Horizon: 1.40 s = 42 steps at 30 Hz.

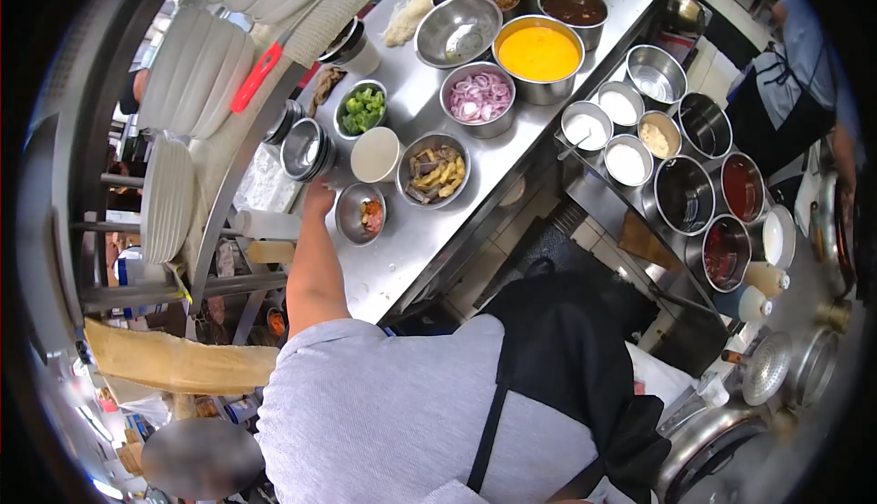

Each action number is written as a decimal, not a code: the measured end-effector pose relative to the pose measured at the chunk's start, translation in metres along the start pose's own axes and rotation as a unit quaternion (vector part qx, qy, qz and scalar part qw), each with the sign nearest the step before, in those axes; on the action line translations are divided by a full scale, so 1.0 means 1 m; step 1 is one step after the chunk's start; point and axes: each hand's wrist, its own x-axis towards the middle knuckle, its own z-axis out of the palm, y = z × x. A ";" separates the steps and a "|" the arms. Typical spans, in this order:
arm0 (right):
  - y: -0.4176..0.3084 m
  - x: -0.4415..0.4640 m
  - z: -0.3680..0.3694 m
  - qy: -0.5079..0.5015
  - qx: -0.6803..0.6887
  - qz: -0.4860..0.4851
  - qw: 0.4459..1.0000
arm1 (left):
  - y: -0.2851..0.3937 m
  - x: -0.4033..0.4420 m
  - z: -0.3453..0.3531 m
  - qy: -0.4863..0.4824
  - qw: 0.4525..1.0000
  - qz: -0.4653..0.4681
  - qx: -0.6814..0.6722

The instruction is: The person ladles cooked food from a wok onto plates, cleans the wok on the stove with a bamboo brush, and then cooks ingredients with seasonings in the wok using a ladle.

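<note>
My left hand (318, 197) reaches over the steel counter (384, 271) to the near edge of a stack of small metal bowls (301, 150); its fingers are too small and hidden to read. Right beside it, a metal bowl (345, 216) holds chopped red and orange food. Around these stand a white container (375, 155), a bowl of green vegetables (362, 110) and a bowl of yellowish-brown strips (437, 172). Of my right hand (639, 388), only a patch of skin shows beyond the black apron, near a white cloth; its fingers are hidden.
Sliced red onions (477, 99), yellow liquid (539, 50) and an empty-looking bowl (459, 31) stand farther up the counter. Plates (166, 198) and a red-handled tool (257, 78) are on the left shelf. Pots of powders and sauces (683, 195) stand right. Another person (786, 93) is at upper right.
</note>
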 end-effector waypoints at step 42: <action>0.292 -0.190 -0.013 0.535 0.441 -0.043 0.719 | 0.592 -0.382 0.090 -0.712 0.588 0.383 0.016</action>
